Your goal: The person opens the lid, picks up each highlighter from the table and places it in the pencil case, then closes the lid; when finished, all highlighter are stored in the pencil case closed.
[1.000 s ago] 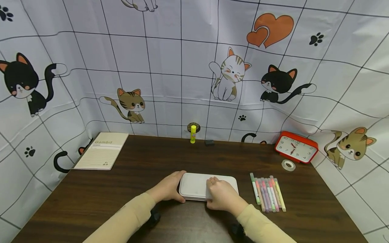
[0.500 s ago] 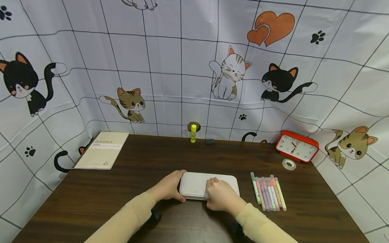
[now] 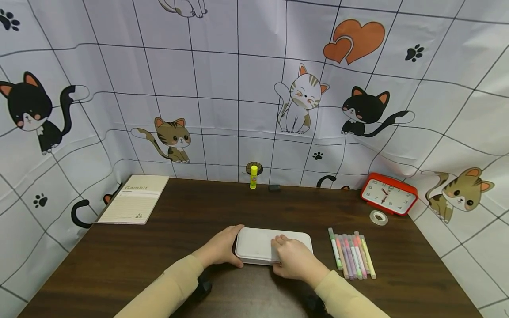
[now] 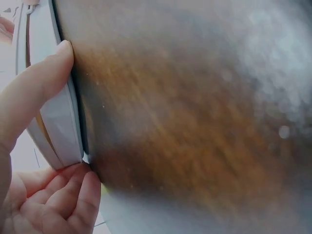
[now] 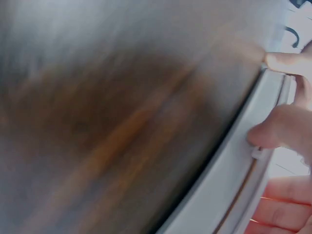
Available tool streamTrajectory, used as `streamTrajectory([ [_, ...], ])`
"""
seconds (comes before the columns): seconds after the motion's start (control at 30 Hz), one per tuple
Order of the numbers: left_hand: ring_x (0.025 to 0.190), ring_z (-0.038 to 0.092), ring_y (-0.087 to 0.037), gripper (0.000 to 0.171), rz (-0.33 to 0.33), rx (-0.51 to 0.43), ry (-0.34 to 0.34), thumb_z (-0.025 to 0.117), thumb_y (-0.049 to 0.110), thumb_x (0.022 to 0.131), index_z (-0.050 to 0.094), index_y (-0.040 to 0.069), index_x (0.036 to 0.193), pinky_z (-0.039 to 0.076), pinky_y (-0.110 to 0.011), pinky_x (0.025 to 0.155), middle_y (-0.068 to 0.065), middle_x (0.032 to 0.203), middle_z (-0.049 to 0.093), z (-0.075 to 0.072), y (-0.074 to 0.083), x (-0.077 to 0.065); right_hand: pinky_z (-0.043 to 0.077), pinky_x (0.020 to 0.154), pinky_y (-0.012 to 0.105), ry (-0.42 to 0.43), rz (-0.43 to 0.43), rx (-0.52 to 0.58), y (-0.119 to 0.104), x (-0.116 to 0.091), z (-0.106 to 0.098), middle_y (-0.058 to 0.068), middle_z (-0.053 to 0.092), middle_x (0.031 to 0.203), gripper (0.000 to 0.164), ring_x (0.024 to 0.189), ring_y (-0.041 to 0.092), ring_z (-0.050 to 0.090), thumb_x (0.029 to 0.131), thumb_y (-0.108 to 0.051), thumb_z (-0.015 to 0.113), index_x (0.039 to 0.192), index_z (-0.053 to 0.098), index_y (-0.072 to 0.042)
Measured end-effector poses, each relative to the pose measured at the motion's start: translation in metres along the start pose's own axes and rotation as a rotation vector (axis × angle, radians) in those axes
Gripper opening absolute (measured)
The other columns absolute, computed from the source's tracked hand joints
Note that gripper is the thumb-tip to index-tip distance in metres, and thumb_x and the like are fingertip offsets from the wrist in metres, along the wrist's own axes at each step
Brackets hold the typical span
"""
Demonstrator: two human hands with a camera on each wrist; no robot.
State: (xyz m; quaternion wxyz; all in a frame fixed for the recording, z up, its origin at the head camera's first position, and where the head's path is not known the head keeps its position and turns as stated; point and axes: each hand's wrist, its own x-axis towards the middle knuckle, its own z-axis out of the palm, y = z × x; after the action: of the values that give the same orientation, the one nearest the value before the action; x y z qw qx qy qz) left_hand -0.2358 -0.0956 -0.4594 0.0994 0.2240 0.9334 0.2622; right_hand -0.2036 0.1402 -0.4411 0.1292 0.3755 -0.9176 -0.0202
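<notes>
A white zippered case [image 3: 254,244], apparently a pencil case, lies flat on the brown table. My left hand [image 3: 220,247] grips its left end, thumb at the front and fingers round the back corner. Along the case's side in the left wrist view, part of the zipper gapes and shows a brown strip. Curled over the lid, my right hand [image 3: 297,259] has its thumb against the front side. In the right wrist view that thumb [image 5: 273,131] presses right at the zipper pull [image 5: 257,154], partly covering it. What lies inside the case is hidden.
Several pastel markers [image 3: 351,257] lie side by side right of the case. Behind them are a tape roll [image 3: 373,217] and a red clock [image 3: 389,194]. A notebook [image 3: 135,201] lies back left; a yellow glue stick [image 3: 253,178] and small dark block [image 3: 274,187] stand at the rear edge.
My right hand and wrist have shifted very slightly to the right at the case. The left hand keeps its grip, and the case stays in place.
</notes>
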Motion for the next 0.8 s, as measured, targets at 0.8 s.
streamTrajectory([
  [0.8, 0.126, 0.047, -0.036, 0.107, 0.001, -0.057, -0.021, 0.090, 0.037, 0.061, 0.034, 0.002, 0.145, 0.041, -0.050, 0.102, -0.020, 0.139, 0.047, -0.003, -0.007, 0.002, 0.055, 0.082, 0.033, 0.120, -0.014, 0.231, 0.022, -0.011, -0.003, 0.006, 0.071, 0.103, 0.035, 0.096, 0.020, 0.068, 0.080, -0.031, 0.076, 0.103, 0.070, -0.005],
])
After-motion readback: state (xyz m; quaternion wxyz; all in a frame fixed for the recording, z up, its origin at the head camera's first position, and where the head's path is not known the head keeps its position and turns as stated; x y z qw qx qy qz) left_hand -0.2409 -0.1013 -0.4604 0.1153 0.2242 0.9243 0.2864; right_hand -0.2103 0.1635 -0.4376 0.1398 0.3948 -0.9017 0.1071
